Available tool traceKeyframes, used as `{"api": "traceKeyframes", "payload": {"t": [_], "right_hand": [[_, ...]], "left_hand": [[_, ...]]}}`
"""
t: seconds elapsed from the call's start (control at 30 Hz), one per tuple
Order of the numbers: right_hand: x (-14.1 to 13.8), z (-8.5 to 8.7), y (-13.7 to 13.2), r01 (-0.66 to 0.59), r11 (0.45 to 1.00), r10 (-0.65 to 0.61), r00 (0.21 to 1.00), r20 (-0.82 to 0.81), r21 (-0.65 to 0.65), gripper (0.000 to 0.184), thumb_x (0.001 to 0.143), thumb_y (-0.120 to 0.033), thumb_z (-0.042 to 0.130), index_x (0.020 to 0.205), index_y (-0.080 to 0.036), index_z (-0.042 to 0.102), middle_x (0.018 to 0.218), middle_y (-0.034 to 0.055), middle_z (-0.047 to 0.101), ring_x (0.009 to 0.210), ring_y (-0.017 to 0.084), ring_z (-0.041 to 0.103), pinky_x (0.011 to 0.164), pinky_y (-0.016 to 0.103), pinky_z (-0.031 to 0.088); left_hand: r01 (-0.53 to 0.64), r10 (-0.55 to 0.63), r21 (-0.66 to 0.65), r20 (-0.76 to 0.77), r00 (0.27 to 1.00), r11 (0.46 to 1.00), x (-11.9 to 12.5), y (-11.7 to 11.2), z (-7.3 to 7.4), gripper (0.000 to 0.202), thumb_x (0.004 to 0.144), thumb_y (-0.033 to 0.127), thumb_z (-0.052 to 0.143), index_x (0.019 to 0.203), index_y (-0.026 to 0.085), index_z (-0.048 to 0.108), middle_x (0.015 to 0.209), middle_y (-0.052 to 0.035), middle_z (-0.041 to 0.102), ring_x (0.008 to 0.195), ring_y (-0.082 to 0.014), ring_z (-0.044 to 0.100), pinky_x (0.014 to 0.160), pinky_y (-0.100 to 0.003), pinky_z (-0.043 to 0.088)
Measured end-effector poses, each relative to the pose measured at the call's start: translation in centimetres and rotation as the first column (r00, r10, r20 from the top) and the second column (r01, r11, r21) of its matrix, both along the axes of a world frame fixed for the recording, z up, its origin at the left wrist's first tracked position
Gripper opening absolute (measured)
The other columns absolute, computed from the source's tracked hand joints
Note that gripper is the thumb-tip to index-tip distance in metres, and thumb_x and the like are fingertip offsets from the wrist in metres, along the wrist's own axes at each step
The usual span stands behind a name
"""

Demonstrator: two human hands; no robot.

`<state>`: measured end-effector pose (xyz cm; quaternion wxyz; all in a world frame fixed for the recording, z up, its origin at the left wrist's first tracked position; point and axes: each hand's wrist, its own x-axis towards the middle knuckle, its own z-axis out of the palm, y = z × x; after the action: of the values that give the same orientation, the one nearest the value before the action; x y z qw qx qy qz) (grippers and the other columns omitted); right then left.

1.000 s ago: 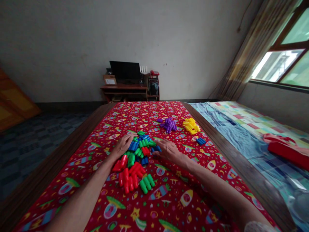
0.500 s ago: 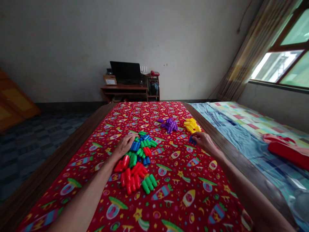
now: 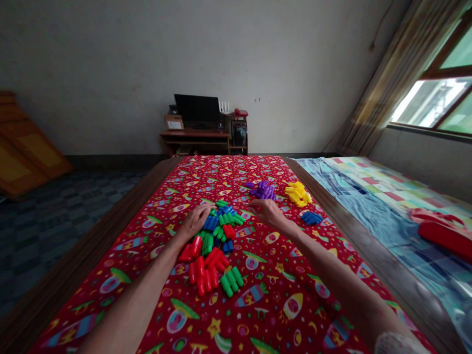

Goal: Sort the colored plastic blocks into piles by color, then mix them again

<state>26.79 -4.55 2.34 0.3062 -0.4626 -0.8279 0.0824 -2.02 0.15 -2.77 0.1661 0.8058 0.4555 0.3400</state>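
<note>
A mixed heap of red, green and blue plastic pegs [image 3: 216, 241] lies in the middle of a table covered with a red rocket-print cloth [image 3: 258, 305]. My left hand [image 3: 196, 220] rests on the heap's left edge, fingers curled over some blue and green pegs. My right hand [image 3: 268, 211] hovers just right of the heap, fingers loosely bent, with nothing visible in it. Farther back sit a purple pile [image 3: 263, 190] and a yellow pile [image 3: 298, 193]. A small blue pile [image 3: 311, 218] lies to the right of my right hand.
The table's wooden edge [image 3: 354, 231] runs along the right, beside a bed with a patchwork sheet [image 3: 387, 196] and a red item [image 3: 442, 236]. A desk with a dark monitor [image 3: 199, 110] stands against the far wall. A window is at the upper right.
My right hand went from the mixed heap out to the small blue pile at the right, then came back toward the heap. The left hand stayed on the heap.
</note>
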Motion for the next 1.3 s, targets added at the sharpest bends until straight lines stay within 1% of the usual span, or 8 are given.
{"api": "traceKeyframes", "payload": {"t": [0.13,0.3,0.5,0.7,0.87,1.0,1.17,1.3], "right_hand": [[-5.8,-0.2,3.2,-0.074,0.991,0.088,0.988,0.124,-0.113,0.028,0.083,-0.014,0.059,0.108,-0.015,0.071,0.093,0.0096,0.074,0.084,0.018,0.066,0.071,0.023,0.043],[-5.6,-0.3,4.1,-0.05,0.975,0.091,0.979,0.184,-0.216,0.032,0.077,-0.004,0.054,0.101,-0.012,0.074,0.085,0.0086,0.074,0.078,0.018,0.066,0.067,0.023,0.043],[2.6,0.4,1.6,0.137,0.989,-0.135,0.99,0.041,-0.054,0.023,0.083,-0.018,0.055,0.097,-0.015,0.074,0.085,0.0078,0.074,0.071,0.017,0.064,0.068,0.025,0.045],[13.4,-0.7,-2.3,0.346,0.938,-0.344,0.933,0.105,0.009,0.026,0.085,-0.03,0.052,0.094,-0.017,0.073,0.085,0.01,0.074,0.077,0.021,0.066,0.072,0.029,0.048],[17.0,-2.5,-4.2,0.29,0.953,-0.302,0.932,0.2,0.089,0.026,0.082,-0.032,0.056,0.094,-0.015,0.071,0.088,0.0132,0.072,0.081,0.023,0.066,0.074,0.031,0.049],[13.3,-1.5,-3.2,0.309,0.936,-0.337,0.924,0.181,0.167,0.02,0.086,-0.03,0.054,0.089,-0.017,0.07,0.081,0.0109,0.068,0.073,0.02,0.062,0.07,0.029,0.047],[2.5,0.5,-0.1,0.215,0.974,-0.225,0.949,0.223,0.07,0.022,0.09,-0.02,0.048,0.082,-0.018,0.069,0.081,0.0088,0.069,0.073,0.017,0.062,0.068,0.025,0.042],[-5.0,-0.3,2.6,0.181,0.983,-0.164,0.937,0.31,-0.029,0.022,0.093,-0.033,0.052,0.09,-0.018,0.068,0.09,0.0109,0.07,0.087,0.02,0.065,0.072,0.026,0.042]], "left_hand": [[0.001,0.0,-0.007,0.025,1.0,1.0,0.0,-0.3,0.0,0.061,0.091,0.06,0.027,0.096,0.018,0.072,0.113,-0.0109,0.071,0.113,-0.0248,0.061,0.106,-0.041,0.043],[-0.009,0.01,-0.018,0.056,0.998,1.0,0.0,-0.4,-0.2,0.058,0.092,0.058,0.029,0.098,0.018,0.072,0.115,-0.0113,0.07,0.114,-0.0242,0.061,0.107,-0.041,0.042],[-0.013,0.013,-0.008,0.054,0.998,1.0,0.1,-0.4,-0.1,0.056,0.092,0.055,0.03,0.097,0.018,0.071,0.113,-0.0115,0.07,0.114,-0.0242,0.061,0.107,-0.04,0.042],[-0.007,0.007,-0.007,0.026,1.0,1.0,0.1,-0.2,-0.1,0.055,0.091,0.052,0.028,0.097,0.017,0.071,0.113,-0.0121,0.07,0.114,-0.024,0.061,0.107,-0.04,0.042],[-0.024,0.024,-0.03,0.009,1.0,0.999,-0.1,-0.2,-0.2,0.054,0.093,0.045,0.023,0.102,0.018,0.069,0.116,-0.0093,0.069,0.117,-0.0211,0.059,0.108,-0.037,0.041],[-0.024,0.024,-0.032,0.018,1.0,0.999,-0.1,-0.3,-0.2,0.053,0.093,0.044,0.024,0.103,0.018,0.069,0.116,-0.0094,0.069,0.116,-0.0215,0.059,0.107,-0.038,0.041],[-0.026,0.026,-0.027,0.022,0.999,0.999,0.1,-0.3,-0.2,0.053,0.093,0.046,0.025,0.1,0.018,0.07,0.115,-0.0098,0.07,0.116,-0.0227,0.06,0.107,-0.04,0.042],[-0.031,0.032,-0.029,0.05,0.998,0.999,0.1,-0.3,-0.4,0.053,0.093,0.048,0.026,0.1,0.018,0.07,0.116,-0.0102,0.069,0.115,-0.0229,0.06,0.107,-0.04,0.042]]}}
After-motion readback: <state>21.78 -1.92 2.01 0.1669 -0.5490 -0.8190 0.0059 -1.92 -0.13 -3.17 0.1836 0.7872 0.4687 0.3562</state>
